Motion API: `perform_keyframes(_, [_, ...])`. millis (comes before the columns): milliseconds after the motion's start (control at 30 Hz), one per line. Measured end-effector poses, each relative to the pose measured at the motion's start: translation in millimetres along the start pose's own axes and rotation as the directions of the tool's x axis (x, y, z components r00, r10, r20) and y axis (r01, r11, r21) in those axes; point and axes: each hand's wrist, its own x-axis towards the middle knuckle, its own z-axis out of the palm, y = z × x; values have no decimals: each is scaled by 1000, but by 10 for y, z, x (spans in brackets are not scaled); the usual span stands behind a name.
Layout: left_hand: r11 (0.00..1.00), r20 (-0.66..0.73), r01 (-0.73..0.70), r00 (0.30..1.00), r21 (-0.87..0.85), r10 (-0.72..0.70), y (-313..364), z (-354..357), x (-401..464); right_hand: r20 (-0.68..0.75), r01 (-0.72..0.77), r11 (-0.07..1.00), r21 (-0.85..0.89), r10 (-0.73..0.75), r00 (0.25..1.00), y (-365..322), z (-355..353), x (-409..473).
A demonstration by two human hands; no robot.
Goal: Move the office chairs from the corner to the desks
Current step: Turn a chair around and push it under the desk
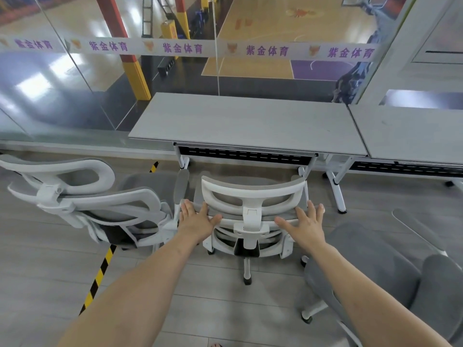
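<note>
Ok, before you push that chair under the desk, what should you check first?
1. Both hands on the middle chair: left hand and right hand rest flat on its back. Ok.
2. Chair lined up with the desk: ok.
3. Desk legs clear of the chair's sides: cannot tell.
4. Left chair close by; its armrest nearly touches. Not ok.
5. Right chair close by. Cannot tell.

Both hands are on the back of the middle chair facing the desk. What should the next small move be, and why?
Probably a short push straight forward. The left hand and right hand rest flat on the middle chair, whose seat sits just short of the desk edge, with open space beneath it.
</note>
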Motion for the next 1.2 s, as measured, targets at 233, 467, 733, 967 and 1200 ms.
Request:
perform_keyframes(233, [1000,-1,-4,1000,-13,4,-112,17,30,16,-12,1000,-8,13,1000,-95,34,-44])
perform_keyframes(467, [1000,-29,-13,999,-8,13,-158,36,22,28,-28,999,30,28,999,-153,22,-105])
perform_keyframes(733, [1000,-36,-14,999,2,14,-131,22,10,41,-37,999,33,36,999,-155,-15,-72])
perform_keyframes(967, [1000,-30,-5,1000,-9,5,-79,22,9,45,-32,999,18,32,999,-139,-53,-27])
perform_keyframes(1200, [1000,-37,-4,999,5,4,-48,8,7,43,-22,999,26,21,999,-130,-61,0])
